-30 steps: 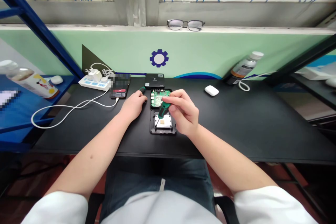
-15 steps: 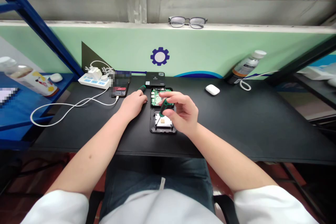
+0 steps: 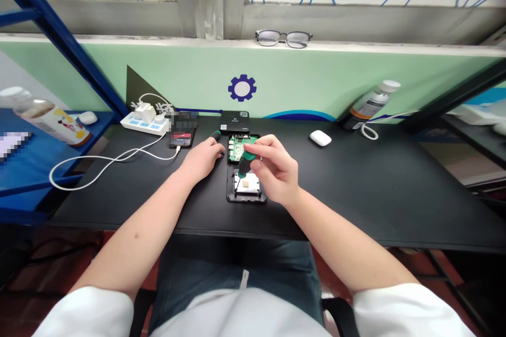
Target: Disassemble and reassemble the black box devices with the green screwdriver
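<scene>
My right hand [image 3: 279, 168] grips a green-and-black screwdriver [image 3: 245, 162] near the top of its handle, between thumb and fingers. Its shaft slants down to the left side of an opened black casing half [image 3: 247, 200], which holds a white plate with a small tan pad. Just beyond lies the other casing half, with a green circuit board [image 3: 236, 148] inside, partly behind my fingers. My left hand [image 3: 203, 160] rests on the desk to the left, fingers curled over a second green-and-black handle [image 3: 216, 135], seemingly a screwdriver; most of it is hidden.
Behind the casing sits a black box [image 3: 234, 122]. A phone [image 3: 184, 137] on a white cable and a power strip [image 3: 144, 124] are at the back left. To the right are a white earbud case [image 3: 320, 138] and a bottle [image 3: 371, 105]. Glasses [image 3: 283, 38] lie on the ledge.
My right fingers have shifted on the screwdriver's handle, drawing in around its top, and the handle shows turned. My left hand stays in place. The whole view has moved slightly.
</scene>
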{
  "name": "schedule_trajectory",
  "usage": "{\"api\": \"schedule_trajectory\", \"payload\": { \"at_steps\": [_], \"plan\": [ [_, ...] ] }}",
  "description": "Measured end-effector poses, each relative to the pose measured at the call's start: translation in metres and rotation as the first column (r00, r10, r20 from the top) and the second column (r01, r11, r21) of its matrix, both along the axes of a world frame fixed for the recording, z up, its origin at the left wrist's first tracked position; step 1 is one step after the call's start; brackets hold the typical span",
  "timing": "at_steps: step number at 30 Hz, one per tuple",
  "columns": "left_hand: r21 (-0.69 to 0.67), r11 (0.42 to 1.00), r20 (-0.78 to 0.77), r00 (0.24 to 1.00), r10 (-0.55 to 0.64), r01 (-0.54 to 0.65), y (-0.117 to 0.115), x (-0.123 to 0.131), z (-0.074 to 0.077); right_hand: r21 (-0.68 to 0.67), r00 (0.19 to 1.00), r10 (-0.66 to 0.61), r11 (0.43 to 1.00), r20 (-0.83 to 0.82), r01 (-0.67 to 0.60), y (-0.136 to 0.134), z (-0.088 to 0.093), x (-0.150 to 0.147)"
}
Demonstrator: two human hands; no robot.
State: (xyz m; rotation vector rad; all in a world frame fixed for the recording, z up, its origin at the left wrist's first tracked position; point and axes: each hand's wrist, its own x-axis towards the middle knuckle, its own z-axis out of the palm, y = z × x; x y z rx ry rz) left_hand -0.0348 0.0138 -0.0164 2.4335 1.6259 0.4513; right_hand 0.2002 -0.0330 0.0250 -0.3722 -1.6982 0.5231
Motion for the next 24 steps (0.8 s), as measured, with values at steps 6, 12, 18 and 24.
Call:
{"api": "schedule_trajectory", "payload": {
  "at_steps": [6,12,18,24],
  "plan": [
    [0.014,1.000,0.021,1.000,-0.002,0.002,0.001,0.001,0.000,-0.054,0.994,0.096,0.994,-0.059,-0.099,0.002,-0.011,-0.008],
    [0.032,0.999,-0.034,0.999,0.007,-0.006,0.000,0.002,0.000,0.008,0.989,0.143,0.990,-0.039,-0.143,-0.001,-0.011,-0.004],
    [0.026,0.999,-0.031,0.999,0.025,-0.024,-0.002,0.001,0.003,0.113,0.997,0.032,0.993,0.070,-0.039,-0.001,0.000,0.002],
    [0.058,0.994,0.293,0.954,0.070,-0.091,-0.003,0.003,0.013,0.035,0.997,0.054,0.998,0.058,-0.056,0.001,-0.001,0.002]
  ]
}}
